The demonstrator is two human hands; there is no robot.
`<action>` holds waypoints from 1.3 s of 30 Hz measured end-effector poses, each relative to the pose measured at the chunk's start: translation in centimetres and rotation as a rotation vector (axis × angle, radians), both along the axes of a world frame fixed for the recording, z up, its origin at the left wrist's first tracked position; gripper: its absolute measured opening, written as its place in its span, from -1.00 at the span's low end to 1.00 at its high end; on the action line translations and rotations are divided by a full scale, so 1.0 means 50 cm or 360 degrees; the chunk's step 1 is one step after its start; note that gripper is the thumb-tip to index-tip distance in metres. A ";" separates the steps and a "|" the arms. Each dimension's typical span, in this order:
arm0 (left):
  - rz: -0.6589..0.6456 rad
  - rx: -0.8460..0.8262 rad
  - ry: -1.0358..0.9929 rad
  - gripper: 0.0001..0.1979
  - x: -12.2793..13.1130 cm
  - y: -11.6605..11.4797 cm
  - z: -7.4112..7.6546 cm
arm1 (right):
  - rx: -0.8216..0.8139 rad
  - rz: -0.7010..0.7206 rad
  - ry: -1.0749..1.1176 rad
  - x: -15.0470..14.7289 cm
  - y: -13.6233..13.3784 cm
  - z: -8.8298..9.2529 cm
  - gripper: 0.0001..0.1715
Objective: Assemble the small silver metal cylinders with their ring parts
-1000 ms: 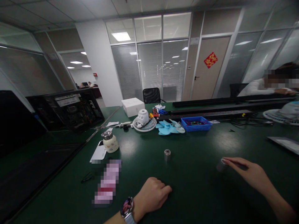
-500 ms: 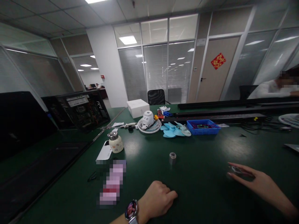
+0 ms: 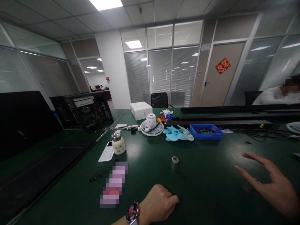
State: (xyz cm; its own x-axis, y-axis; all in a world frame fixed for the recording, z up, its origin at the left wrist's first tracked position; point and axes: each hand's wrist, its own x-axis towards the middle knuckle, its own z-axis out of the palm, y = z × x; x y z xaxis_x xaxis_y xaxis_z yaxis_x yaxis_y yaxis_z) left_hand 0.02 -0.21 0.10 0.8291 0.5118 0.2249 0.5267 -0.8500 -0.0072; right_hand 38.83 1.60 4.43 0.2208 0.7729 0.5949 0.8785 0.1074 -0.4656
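A: Where is the small metal cylinder (image 3: 174, 163) located?

B: It is seen upright on the green table (image 3: 203, 178), ahead of the left hand (image 3: 160, 203), near to it but not touched by it.

A: And in which state is that left hand found?

B: It is curled into a loose fist and rested on the table; whether something small is enclosed by the fingers cannot be told. A watch (image 3: 132, 212) is worn at its wrist.

A: What can be said of the right hand (image 3: 276, 190)?

B: Its thumb and fingers are spread wide. A dim greyish object (image 3: 257, 180) is partly hidden behind the thumb, so it cannot be named with certainty. The cylinder is placed well to the left of this hand.

A: Which things are seen farther out?

B: To the left of the left hand, a pinkish item (image 3: 114, 184) is found, blurred by coarse squares. Beyond this item, a cream bottle (image 3: 119, 146) is stood beside a flat white object (image 3: 106, 155). Ahead of the left hand, past the cylinder, light-blue fan blades (image 3: 173, 136) are laid, with a blue tray (image 3: 207, 137) to their right.
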 end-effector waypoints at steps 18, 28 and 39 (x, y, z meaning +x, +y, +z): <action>0.0010 0.0046 0.0031 -0.97 0.003 0.002 -0.001 | -0.0537 0.1085 0.0293 -0.346 0.160 -0.011 -0.72; 0.0039 -0.0048 0.0001 -0.92 -0.001 0.003 0.000 | -0.0406 0.1008 0.0280 -0.334 0.155 -0.007 -0.73; 0.0728 -0.0087 -0.0320 -0.88 -0.030 0.033 0.030 | -0.0788 0.0970 0.0054 -0.270 0.096 -0.076 -0.70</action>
